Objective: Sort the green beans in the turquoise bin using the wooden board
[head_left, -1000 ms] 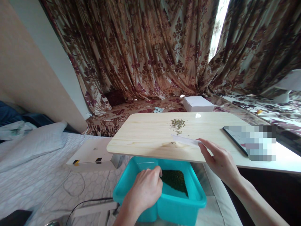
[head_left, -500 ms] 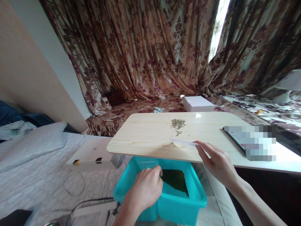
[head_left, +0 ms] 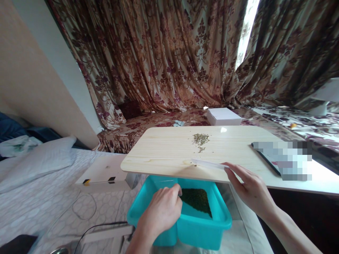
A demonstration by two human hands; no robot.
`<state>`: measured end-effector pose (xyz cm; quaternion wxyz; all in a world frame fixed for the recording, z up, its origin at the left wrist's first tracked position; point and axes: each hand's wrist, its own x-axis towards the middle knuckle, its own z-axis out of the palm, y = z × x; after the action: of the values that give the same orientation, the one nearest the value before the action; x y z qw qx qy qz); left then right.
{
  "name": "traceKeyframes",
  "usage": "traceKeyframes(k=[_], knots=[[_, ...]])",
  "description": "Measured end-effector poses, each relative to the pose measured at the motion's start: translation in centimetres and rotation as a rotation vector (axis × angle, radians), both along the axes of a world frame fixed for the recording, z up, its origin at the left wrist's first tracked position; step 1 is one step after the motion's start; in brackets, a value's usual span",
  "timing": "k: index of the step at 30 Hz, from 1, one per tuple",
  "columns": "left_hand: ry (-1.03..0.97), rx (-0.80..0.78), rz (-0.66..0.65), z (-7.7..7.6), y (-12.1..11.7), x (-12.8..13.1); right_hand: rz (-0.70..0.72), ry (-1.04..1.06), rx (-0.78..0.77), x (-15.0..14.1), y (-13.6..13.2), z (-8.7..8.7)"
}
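My right hand (head_left: pixel 247 181) pinches one end of a thin, whitish, see-through strip (head_left: pixel 209 164), its edge low on the pale wooden tabletop (head_left: pixel 159 148) close to the front edge. A few small grains (head_left: pixel 195 165) lie beside the strip. Farther back on the tabletop is a loose pile of greenish-brown grains (head_left: pixel 201 139). Below the edge stands a teal plastic bin (head_left: pixel 198 229) with two compartments. My left hand (head_left: pixel 165 204) is closed over its middle divider, fingertips partly hidden. Dark green grains (head_left: pixel 198 201) lie in the right compartment.
A tablet-like device (head_left: pixel 275 158), partly blurred out, lies on the right of the tabletop. Behind it stands a white box (head_left: pixel 224 116). On the bed to the left are a flat white case (head_left: pixel 106 173), cables and a pillow (head_left: pixel 50 155). Patterned curtains (head_left: pixel 159 53) hang behind.
My right hand has drawn the strip slightly toward me and to the right, nearer the tabletop's front edge. The left hand has barely moved and stays at the bin.
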<state>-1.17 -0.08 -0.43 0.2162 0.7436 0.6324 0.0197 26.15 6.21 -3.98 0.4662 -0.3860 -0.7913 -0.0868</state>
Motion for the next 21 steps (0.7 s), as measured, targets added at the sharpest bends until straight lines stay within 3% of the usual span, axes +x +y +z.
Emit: traceKeyframes(k=[9,15,21], knots=[[-0.006,-0.013,0.011,-0.1,0.1,-0.1,-0.009,0.028,-0.057,-1.1,2.0,-0.6],[-0.011,-0.014,0.01,-0.1,0.1,-0.2,0.062,0.037,-0.08,-0.6,1.3,-0.8],[-0.013,-0.008,0.012,0.0,0.2,-0.3,0.03,0.096,-0.113,0.1,0.7,-1.1]])
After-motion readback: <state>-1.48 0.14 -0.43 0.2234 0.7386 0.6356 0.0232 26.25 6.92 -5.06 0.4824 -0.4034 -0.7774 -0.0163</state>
